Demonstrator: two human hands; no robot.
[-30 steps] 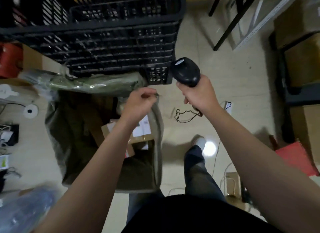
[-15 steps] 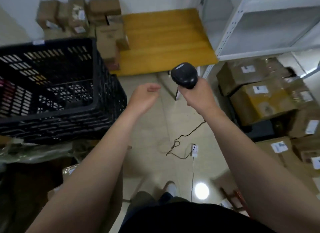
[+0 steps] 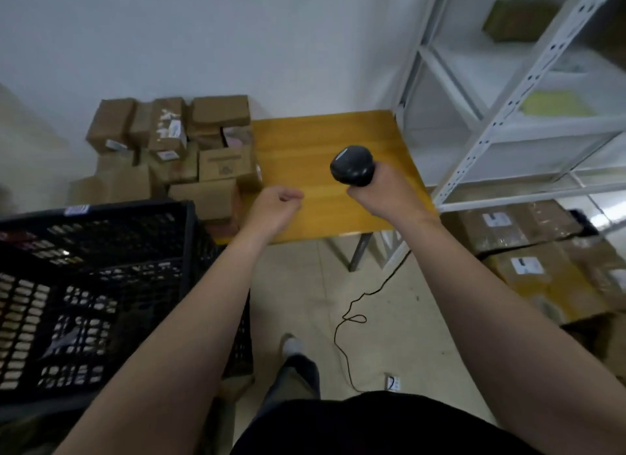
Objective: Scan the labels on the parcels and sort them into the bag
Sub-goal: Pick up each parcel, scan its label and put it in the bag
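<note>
Fingers of the left hand (image 3: 276, 208) are curled in loosely and hold nothing; the fingers of the right hand (image 3: 384, 192) are wrapped tight around the handle of the black scanner (image 3: 352, 165), and its round head points up and away from the person; a thin black cord (image 3: 352, 314) trails across the floor (image 3: 305, 285) below it, though where it joins is hidden. Brown parcels (image 3: 189, 149) sit in a stack on the left end of the yellow table (image 3: 325, 149), against the white wall (image 3: 237, 38); the stack is ahead and to the left of the empty hand, just beside it, with the nearest box (image 3: 206, 197) almost touching the thumb side; the long side of that box runs left to right. The left hand is much nearer to the stack than the right hand, so I think the left hand should reach over and pick up a box, and the scanner can then be turned down at its label. More parcels (image 3: 528, 248) with white labels lie low on the right, under the white shelf (image 3: 508, 122). A big black crate (image 3: 101, 285) stands at the left, close to the person; the bag cannot be clearly seen here, so I cannot tell just where it is.
</note>
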